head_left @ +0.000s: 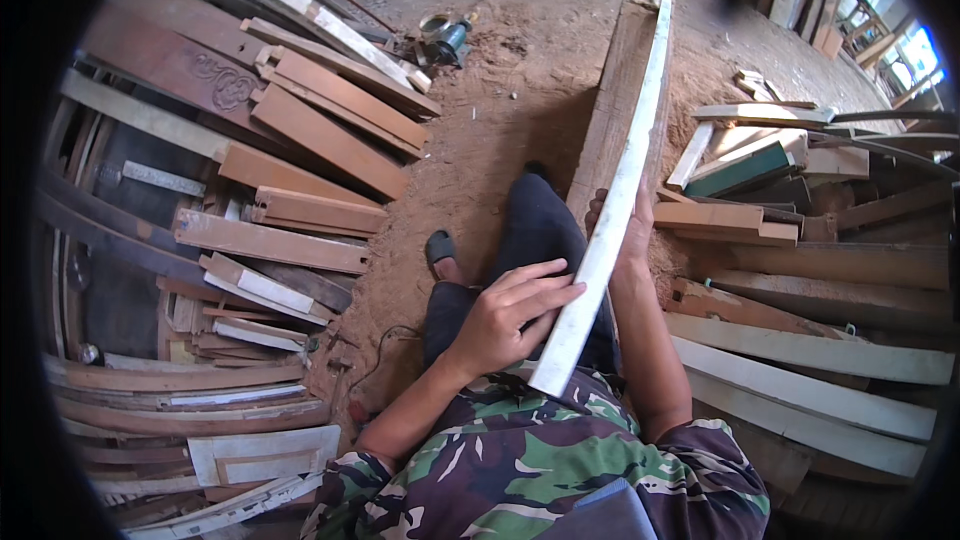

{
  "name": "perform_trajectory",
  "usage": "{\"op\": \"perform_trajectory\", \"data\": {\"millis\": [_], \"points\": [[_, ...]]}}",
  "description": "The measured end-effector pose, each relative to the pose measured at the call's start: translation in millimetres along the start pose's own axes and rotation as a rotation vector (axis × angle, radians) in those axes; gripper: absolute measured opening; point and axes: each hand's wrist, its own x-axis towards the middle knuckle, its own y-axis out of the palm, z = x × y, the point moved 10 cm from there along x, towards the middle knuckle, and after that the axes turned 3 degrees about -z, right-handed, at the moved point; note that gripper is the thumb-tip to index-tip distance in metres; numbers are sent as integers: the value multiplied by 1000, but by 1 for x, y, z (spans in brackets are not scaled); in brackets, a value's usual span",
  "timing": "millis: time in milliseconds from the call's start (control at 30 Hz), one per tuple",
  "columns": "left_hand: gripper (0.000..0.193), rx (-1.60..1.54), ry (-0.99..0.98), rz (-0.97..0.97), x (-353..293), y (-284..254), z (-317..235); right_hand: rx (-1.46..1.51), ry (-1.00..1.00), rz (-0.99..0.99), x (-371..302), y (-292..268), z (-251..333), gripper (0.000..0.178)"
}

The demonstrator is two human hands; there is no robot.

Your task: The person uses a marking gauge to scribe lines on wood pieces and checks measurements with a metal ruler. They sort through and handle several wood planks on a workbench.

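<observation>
A long, narrow wooden strip (600, 250), pale and whitish on top with a slight curve, slants from my waist up over a thick wooden beam (607, 100). Around its middle, my right hand (630, 230) grips it from beneath and the right side, and part of that hand is hidden by the strip. My left hand (515, 315) lies beside the near half, fingers stretched out and slightly apart, with fingertips at the strip's left edge. The thumb of the left hand is out of sight. The strip's near end reaches my camouflage shirt (470, 460).
Piled boards (330, 140) crowd the left side, one with carving. More planks and curved pieces (820, 340) fill the right, with offcuts (745, 170) near the beam. A green power tool (447, 40) sits on the sawdust-covered floor (480, 120). A cable (385, 345) lies by my leg.
</observation>
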Motion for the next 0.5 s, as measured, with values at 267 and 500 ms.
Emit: {"op": "perform_trajectory", "data": {"millis": [267, 500], "points": [[47, -110, 108, 153, 26, 23, -10, 131, 37, 16, -19, 11, 64, 70], [38, -107, -61, 72, 24, 9, 35, 204, 70, 311, -135, 26, 182, 76]]}}
